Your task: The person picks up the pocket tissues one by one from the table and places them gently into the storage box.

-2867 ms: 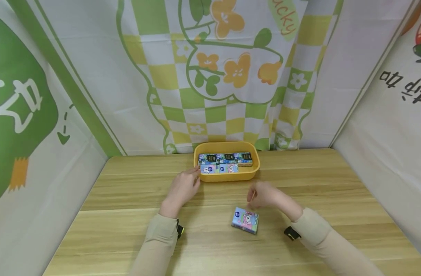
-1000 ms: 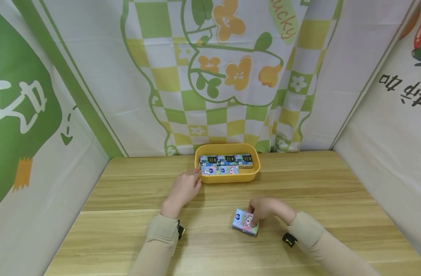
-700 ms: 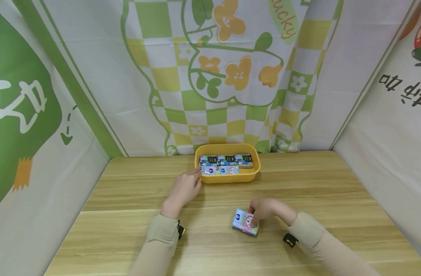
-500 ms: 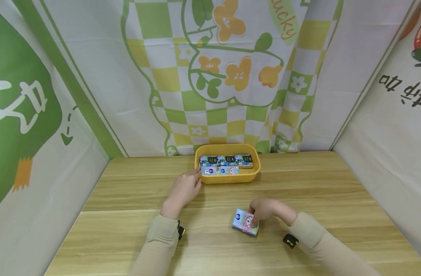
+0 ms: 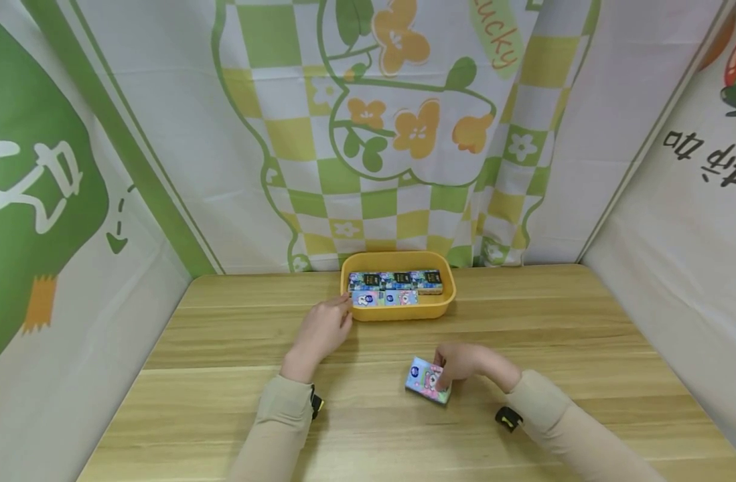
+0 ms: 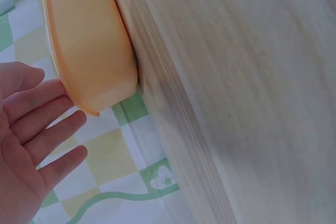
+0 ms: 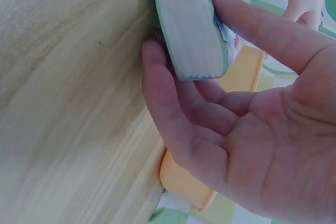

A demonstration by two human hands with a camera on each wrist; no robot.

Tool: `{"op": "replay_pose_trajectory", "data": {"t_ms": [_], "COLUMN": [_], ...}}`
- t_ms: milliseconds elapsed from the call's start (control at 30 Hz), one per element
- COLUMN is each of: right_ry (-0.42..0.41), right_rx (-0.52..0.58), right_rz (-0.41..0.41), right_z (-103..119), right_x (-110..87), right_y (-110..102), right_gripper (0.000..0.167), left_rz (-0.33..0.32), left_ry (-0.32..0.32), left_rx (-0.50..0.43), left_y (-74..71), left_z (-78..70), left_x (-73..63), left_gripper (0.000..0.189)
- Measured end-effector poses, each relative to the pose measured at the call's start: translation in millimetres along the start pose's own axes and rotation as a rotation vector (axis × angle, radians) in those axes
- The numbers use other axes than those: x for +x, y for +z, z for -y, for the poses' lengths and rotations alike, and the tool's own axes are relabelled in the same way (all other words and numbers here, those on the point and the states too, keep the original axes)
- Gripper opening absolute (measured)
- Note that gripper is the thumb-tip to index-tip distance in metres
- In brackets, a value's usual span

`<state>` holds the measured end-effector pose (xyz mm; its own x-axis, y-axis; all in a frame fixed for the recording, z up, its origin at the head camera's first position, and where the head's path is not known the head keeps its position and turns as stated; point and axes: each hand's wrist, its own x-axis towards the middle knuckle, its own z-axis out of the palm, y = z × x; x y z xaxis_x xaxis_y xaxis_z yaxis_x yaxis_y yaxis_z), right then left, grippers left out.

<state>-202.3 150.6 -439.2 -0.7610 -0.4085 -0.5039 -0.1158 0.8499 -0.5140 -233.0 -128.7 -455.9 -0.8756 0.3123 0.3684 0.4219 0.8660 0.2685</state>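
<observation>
My right hand (image 5: pixel 461 361) pinches a small pastel tissue pack (image 5: pixel 420 383) printed with a cartoon bear. In the right wrist view, the thumb presses the pack's (image 7: pixel 191 35) printed face while curled fingers support its other side. It is tilted a little, just above the table. Relaxed and fairly straight, the fingers of my left hand (image 6: pixel 23 166) touch the rim of a yellow plastic basket (image 6: pixel 89 35) at its left end. Inside the basket stand a back row of dark blue floral packs (image 5: pixel 394 280) and two pastel packs (image 5: pixel 400 297) in front, at the left.
The wooden table (image 5: pixel 223 375) spreads around both arms. Behind the basket hangs a checked green and yellow curtain (image 5: pixel 380 201), with pale printed cloth walls at both sides. Each wrist bears a black strap device (image 5: pixel 508 419).
From behind the tissue pack, my right hand has come down over its right side and gripped it. The pack has just lifted slightly. My left hand has stayed at the basket.
</observation>
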Motion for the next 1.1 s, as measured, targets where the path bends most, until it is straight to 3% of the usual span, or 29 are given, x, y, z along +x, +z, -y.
{"op": "replay_pose_trajectory", "data": {"t_ms": [367,1100], "right_ry": [-0.025,-0.043], "right_rx": [0.071,0.084], "right_rz": [-0.037,-0.102], "right_z": [1.0,0.8], "right_x": [-0.7,1.6], "right_y": [-4.4,-26.4], "right_gripper": [0.031,0.037], "left_rz": [-0.01,-0.004], "left_ry": [-0.004,0.006], "left_rx": [0.0,0.007], "left_y": [-0.3,-0.2], "left_z": [-0.6,0.1], "left_x": [-1.3,-0.6], "left_gripper": [0.032,0.031]}}
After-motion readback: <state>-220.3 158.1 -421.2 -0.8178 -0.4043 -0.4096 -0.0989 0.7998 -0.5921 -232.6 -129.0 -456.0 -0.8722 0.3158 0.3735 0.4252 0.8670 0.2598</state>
